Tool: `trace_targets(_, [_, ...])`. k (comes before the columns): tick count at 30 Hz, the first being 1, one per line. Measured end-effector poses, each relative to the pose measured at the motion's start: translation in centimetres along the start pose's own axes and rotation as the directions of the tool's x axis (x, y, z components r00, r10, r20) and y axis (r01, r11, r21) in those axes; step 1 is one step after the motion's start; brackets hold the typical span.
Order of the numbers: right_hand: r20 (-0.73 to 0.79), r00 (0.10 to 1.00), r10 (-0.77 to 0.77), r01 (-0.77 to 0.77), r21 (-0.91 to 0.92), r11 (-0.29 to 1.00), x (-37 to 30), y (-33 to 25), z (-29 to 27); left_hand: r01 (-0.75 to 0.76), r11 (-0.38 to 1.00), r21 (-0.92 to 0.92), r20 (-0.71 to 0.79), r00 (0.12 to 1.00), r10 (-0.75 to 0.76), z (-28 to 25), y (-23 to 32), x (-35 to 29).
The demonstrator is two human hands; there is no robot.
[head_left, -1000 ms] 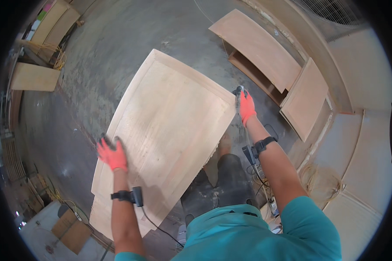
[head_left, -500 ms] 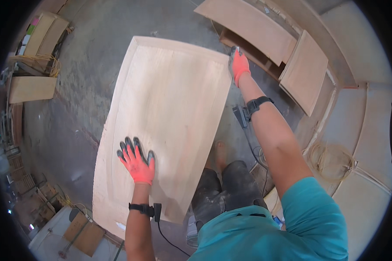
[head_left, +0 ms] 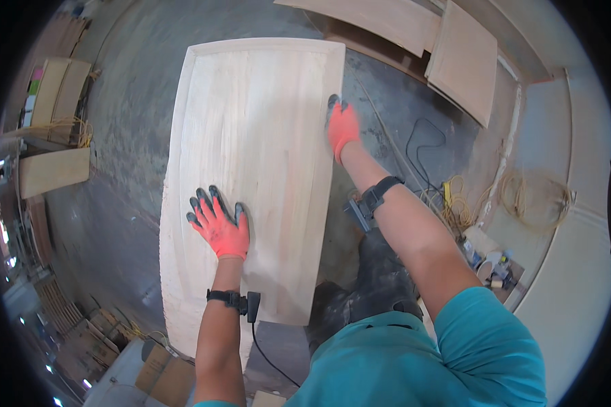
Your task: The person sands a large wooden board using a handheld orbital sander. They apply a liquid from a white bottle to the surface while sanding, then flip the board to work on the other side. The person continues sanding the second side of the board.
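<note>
A large pale wooden panel point(head_left: 278, 176) with a raised, bevelled border lies in front of me, its left edge rough. My left hand point(head_left: 220, 227), in a coral glove with dark fingertips, rests flat on its face with the fingers spread. At the panel's right edge, below the far right corner, my right hand point(head_left: 344, 129) in a matching glove is closed around the edge, slightly blurred; its underside fingers are hidden. Each forearm wears a black strap with a small dark device, the left one point(head_left: 234, 300) trailing a cable.
More wooden boards point(head_left: 461, 61) stand at the far right. Yellow cable point(head_left: 457, 203) lies on the grey floor point(head_left: 136, 136) to the right, near a small box of odds and ends point(head_left: 499, 271). Other boards point(head_left: 54, 169) stand at the left, and a cardboard piece point(head_left: 164, 376) lies lower left.
My right hand has moved from the far right corner down along the right edge toward me. The panel has turned a little and sits straighter. My left hand stays flat on it.
</note>
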State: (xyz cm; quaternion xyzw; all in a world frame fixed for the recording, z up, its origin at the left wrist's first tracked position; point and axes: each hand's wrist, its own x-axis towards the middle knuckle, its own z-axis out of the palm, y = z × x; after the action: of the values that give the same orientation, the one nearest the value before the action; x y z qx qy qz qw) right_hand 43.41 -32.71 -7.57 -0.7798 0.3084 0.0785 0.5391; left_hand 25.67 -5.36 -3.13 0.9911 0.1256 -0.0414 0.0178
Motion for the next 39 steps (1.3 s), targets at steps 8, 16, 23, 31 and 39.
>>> trace_targets(8, [0.026, 0.999, 0.045, -0.046, 0.027, 0.999, -15.4, 9.5, 0.4, -0.043, 0.998, 0.033, -0.152, 0.987, 0.048, 0.8, 0.5, -0.1])
trace_targets(16, [0.003, 0.998, 0.062, -0.063, 0.055, 0.997, -36.1, 21.1, 1.7, -0.037, 0.998, 0.053, -0.209, 0.977, 0.047, 2.3, -0.5, -0.6])
trace_targets(23, [0.193, 0.974, 0.12, -0.101, -0.104, 0.989, -50.1, 28.6, 0.8, -0.037, 0.998, 0.055, -0.194, 0.98, 0.048, 2.9, -0.5, -0.7])
trace_targets(31, [-0.028, 0.974, 0.223, -0.218, 0.123, 0.968, -47.0, 30.0, -3.2, -0.049, 0.998, 0.048, -0.194, 0.979, 0.058, 3.2, -0.7, -0.9])
trace_targets(39, [0.038, 0.999, -0.028, 0.036, -0.212, 0.977, -40.1, 21.3, 0.4, -0.047, 0.997, 0.068, -0.186, 0.981, 0.059, 2.6, -0.1, -0.6])
